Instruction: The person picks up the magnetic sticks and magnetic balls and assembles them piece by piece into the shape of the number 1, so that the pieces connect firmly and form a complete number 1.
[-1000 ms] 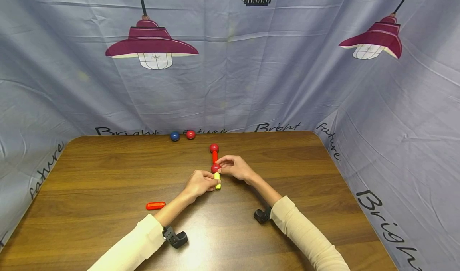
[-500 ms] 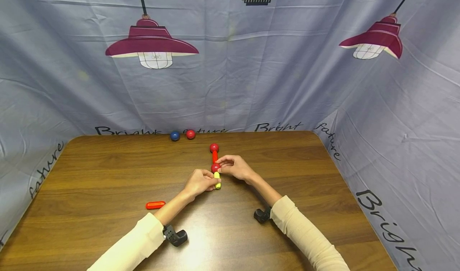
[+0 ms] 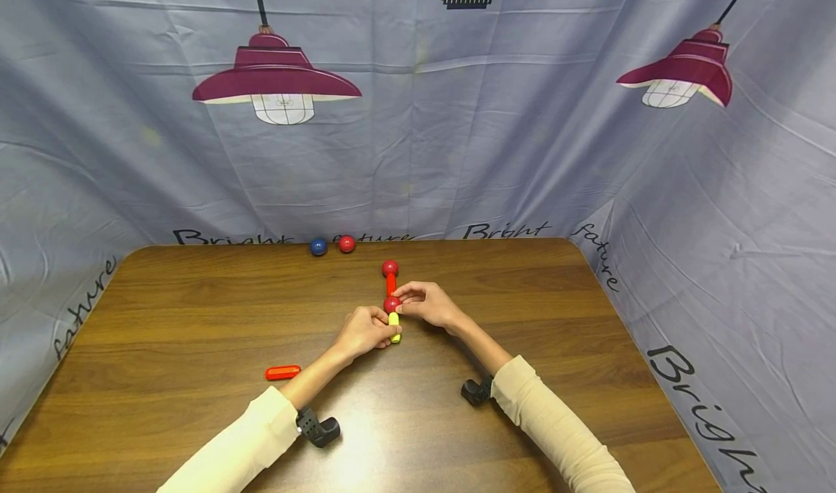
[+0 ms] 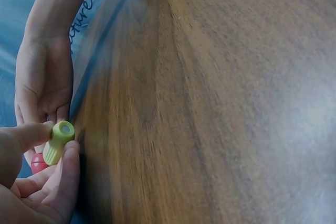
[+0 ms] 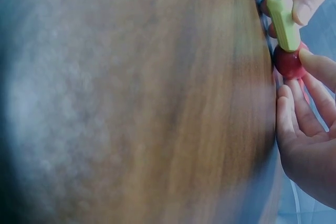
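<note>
Between thumb and fingers my left hand (image 3: pixel 363 332) pinches a yellow-green rod (image 3: pixel 395 327), whose free end shows a small round grey spot (image 4: pixel 65 128). The rod's far end meets a glossy red ball (image 5: pixel 288 63). My right hand (image 3: pixel 429 306) holds that ball with its thumb and fingertips. From the ball a red rod (image 3: pixel 391 284) runs away from me to a second red ball (image 3: pixel 390 268), all in one line. Fingers partly cover the held ball in the head view.
A loose red rod (image 3: pixel 283 372) lies left of the left forearm. At the table's (image 3: pixel 196 311) back edge sit a blue ball (image 3: pixel 318 247) and another red ball (image 3: pixel 347 244). A printed curtain (image 3: pixel 405 152) hangs behind.
Hardly anything differs. The left hand and the yellow-green rod have shifted very slightly away from me; the right hand and the red pieces stay in place.
</note>
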`<state>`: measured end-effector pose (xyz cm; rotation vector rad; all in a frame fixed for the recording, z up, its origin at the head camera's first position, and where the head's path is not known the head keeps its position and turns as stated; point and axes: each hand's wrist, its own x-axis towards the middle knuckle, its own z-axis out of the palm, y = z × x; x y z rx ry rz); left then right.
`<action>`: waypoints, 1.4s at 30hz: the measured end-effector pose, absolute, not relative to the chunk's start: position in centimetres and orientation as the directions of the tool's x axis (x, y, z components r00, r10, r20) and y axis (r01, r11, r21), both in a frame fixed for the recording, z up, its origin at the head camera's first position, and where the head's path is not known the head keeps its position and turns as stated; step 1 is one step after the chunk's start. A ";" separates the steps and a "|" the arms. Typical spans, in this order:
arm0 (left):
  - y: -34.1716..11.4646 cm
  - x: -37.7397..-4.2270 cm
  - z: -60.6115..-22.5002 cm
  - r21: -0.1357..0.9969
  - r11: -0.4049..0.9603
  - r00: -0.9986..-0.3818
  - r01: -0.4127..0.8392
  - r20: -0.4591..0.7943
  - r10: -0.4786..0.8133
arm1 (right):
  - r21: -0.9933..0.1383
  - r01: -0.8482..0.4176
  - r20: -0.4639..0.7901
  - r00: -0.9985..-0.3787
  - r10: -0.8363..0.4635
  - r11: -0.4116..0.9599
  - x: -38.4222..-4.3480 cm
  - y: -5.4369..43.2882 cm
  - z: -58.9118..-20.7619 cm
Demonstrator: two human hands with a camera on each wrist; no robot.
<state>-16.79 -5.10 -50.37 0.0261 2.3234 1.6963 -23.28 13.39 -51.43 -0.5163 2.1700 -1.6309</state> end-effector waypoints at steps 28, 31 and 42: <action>-8.3 -20.0 -50.4 0.958 0.275 -0.992 -0.084 -0.107 0.069 | -0.964 -0.054 -0.085 -0.864 -0.496 0.259 -23.1 13.3 -51.0; -8.7 -21.1 -50.6 0.933 0.357 -0.999 -0.053 -0.051 -0.016 | -0.961 -0.048 -0.094 -0.871 -0.483 0.273 -23.3 13.3 -51.4; -9.2 -25.0 -50.7 0.915 0.404 -0.981 0.018 0.093 -0.169 | -0.962 -0.054 -0.088 -0.868 -0.488 0.268 -23.2 13.4 -51.3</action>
